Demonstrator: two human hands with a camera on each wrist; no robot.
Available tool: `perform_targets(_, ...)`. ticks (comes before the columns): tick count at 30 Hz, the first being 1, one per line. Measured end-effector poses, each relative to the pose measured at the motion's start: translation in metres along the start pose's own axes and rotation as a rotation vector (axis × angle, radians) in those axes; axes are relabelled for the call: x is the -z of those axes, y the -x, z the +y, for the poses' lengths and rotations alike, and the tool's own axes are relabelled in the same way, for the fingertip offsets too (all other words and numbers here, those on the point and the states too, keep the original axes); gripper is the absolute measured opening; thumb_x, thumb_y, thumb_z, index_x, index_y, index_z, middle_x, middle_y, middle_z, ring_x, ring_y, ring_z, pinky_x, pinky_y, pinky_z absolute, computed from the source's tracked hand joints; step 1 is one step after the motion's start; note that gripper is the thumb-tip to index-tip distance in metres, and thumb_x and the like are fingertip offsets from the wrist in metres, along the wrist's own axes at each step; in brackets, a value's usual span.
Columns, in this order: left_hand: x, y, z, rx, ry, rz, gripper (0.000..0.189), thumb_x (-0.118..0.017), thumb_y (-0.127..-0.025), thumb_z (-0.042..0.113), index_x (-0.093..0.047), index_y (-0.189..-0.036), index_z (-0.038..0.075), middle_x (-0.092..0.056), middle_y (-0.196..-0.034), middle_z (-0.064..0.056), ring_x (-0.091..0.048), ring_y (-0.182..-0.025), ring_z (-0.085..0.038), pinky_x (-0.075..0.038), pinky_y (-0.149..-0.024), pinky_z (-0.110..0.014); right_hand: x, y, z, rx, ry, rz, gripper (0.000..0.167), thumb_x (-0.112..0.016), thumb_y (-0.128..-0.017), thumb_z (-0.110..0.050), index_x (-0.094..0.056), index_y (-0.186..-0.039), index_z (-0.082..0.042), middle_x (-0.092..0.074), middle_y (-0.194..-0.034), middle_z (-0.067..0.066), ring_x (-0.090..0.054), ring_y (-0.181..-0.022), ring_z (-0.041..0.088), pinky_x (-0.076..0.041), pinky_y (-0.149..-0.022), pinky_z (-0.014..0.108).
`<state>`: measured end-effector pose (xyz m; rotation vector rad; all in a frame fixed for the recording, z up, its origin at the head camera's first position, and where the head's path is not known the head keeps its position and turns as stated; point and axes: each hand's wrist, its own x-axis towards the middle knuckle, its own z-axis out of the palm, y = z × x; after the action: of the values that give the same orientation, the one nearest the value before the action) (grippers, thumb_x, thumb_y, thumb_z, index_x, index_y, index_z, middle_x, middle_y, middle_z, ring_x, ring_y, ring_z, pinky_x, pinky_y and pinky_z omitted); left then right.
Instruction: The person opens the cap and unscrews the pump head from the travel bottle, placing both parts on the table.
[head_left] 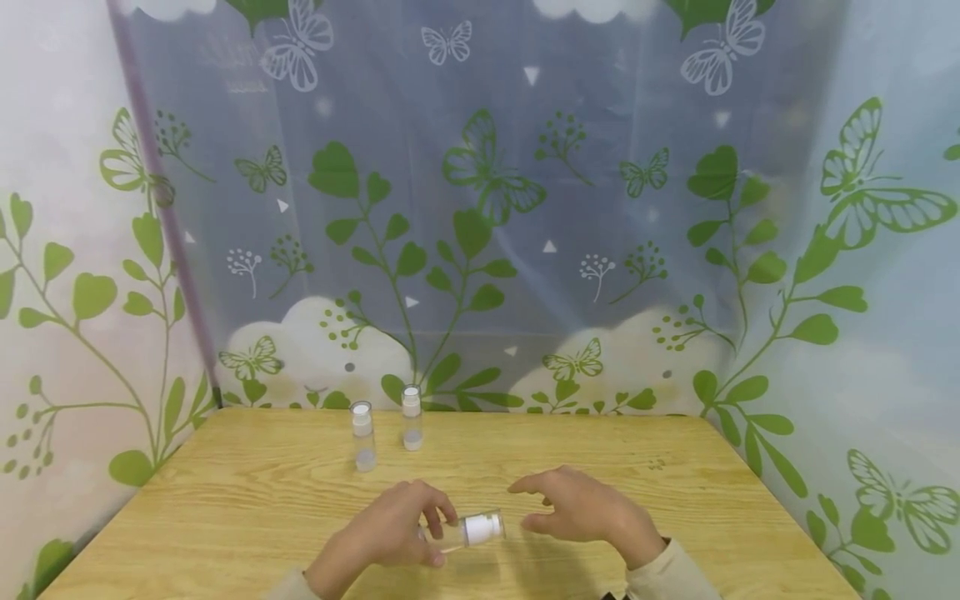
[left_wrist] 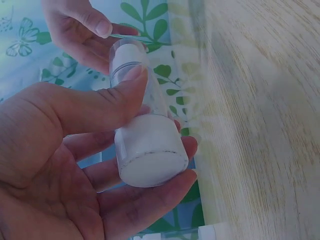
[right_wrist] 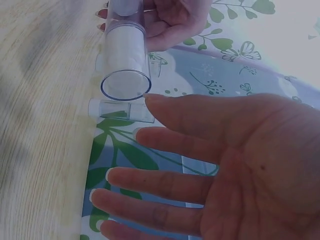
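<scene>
In the head view my left hand (head_left: 401, 523) grips a clear pump bottle (head_left: 480, 528) that lies sideways above the table, its white pump end under a clear cap pointing right. The left wrist view shows the thumb across the clear body and the fingers around the white base of the bottle (left_wrist: 150, 150). My right hand (head_left: 577, 507) hovers just right of the capped end with its fingers spread and nothing in it. From the right wrist, the thumb tip overlaps the rim of the clear cap (right_wrist: 126, 85).
Two similar clear bottles with white tops stand upright near the table's back edge, one (head_left: 363, 437) a little nearer than the other (head_left: 412, 418). Behind the wooden table (head_left: 637, 467) hangs a curtain (head_left: 600, 208) printed with leaves and butterflies.
</scene>
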<state>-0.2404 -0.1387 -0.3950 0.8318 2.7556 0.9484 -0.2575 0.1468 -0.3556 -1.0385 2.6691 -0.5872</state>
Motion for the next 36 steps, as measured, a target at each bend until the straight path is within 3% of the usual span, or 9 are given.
perform_targets(11, -0.002, -0.001, 0.002, -0.002, -0.001, -0.001, 0.039, -0.092, -0.07, 0.009, -0.075, -0.105, 0.012, -0.076, -0.083, -0.001, -0.063, -0.068, -0.006, -0.057, -0.069, -0.035, -0.006, -0.004, -0.003, 0.014, 0.008, 0.006, 0.043, -0.074, -0.096, -0.025, -0.065, -0.135, -0.01, -0.071, -0.132, 0.01, -0.072, -0.109, 0.026, -0.059, -0.089, 0.036)
perform_targets(18, -0.002, 0.0, 0.004, -0.002, -0.025, 0.004, 0.037, -0.092, -0.071, 0.013, -0.076, -0.104, 0.016, -0.076, -0.083, 0.001, -0.066, -0.079, -0.017, -0.054, -0.069, -0.036, -0.009, -0.009, -0.004, 0.05, -0.049, -0.002, 0.044, -0.076, -0.094, -0.021, -0.065, -0.135, -0.01, -0.069, -0.136, 0.012, -0.074, -0.107, 0.032, -0.059, -0.083, 0.03)
perform_targets(26, -0.004, 0.0, 0.009, 0.02, -0.015, -0.007, 0.038, -0.092, -0.069, 0.012, -0.077, -0.104, 0.014, -0.076, -0.08, 0.001, -0.062, -0.07, -0.005, -0.053, -0.066, -0.029, -0.017, -0.017, -0.007, 0.087, -0.103, 0.041, 0.04, -0.08, -0.09, -0.018, -0.07, -0.128, -0.01, -0.072, -0.13, 0.009, -0.075, -0.101, 0.025, -0.058, -0.079, 0.022)
perform_targets(36, -0.005, 0.002, 0.012, 0.028, -0.004, -0.015, 0.037, -0.091, -0.07, 0.011, -0.076, -0.103, 0.014, -0.075, -0.08, 0.002, -0.061, -0.07, -0.005, -0.052, -0.067, -0.029, -0.025, -0.022, -0.013, 0.166, -0.087, 0.08, 0.03, -0.082, -0.088, -0.011, -0.074, -0.117, -0.008, -0.076, -0.119, 0.006, -0.074, -0.097, 0.013, -0.058, -0.075, 0.018)
